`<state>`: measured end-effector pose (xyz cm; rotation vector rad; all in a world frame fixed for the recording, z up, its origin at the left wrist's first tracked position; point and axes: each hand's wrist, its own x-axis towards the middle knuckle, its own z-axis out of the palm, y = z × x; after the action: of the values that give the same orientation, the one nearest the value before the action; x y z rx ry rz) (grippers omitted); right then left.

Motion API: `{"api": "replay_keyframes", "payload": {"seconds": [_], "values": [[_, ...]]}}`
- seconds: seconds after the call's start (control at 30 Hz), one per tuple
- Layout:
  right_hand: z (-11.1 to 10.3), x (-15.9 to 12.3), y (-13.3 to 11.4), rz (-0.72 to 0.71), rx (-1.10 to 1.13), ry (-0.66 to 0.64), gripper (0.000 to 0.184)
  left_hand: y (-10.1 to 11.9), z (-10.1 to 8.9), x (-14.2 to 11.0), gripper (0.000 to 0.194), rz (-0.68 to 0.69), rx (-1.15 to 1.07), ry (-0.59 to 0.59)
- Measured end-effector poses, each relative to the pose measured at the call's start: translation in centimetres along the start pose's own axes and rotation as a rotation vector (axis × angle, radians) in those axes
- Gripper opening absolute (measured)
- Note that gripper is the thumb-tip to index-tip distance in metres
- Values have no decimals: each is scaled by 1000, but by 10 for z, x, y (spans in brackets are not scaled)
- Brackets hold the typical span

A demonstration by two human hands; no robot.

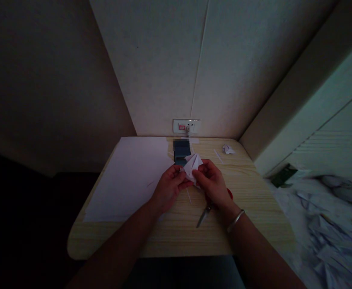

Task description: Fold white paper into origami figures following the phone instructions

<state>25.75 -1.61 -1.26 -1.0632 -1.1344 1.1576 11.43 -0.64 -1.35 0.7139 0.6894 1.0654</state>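
Observation:
Between my two hands is a small folded piece of white paper (191, 166), with pointed corners and creases facing up. The fingers of my left hand (172, 184) pinch its left side. My right hand (213, 182) grips the right side, thumb pressed on the front. Under my right hand lies a pair of scissors (204, 216) with red handles, partly hidden by the hand; the blades point toward the table's front edge. Just behind the folded paper, a phone (182, 151) rests on the table, its lower end covered.
Large white paper sheets (130, 176) cover the left of the wooden table (254, 216). A crumpled paper piece (228, 149) and a thin paper strip (218, 156) lie at the back right. A wall socket (186, 126) with a plug sits behind. Folded papers (335, 245) spread over the surface at right.

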Motion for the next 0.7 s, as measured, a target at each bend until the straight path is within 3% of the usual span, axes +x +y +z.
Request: {"api": "replay_keyframes", "payload": {"seconds": [0.3,0.47,0.7], "values": [[0,-1,-5,83,134,-81,37,3,-1,0,19,-104,-66,-29],[0,-1,-5,57,142,-93,39,2,-1,0,18,-115,-101,-29],[1,-3,-6,6,69,-130,52,4,2,1,20,-49,-96,104]]}}
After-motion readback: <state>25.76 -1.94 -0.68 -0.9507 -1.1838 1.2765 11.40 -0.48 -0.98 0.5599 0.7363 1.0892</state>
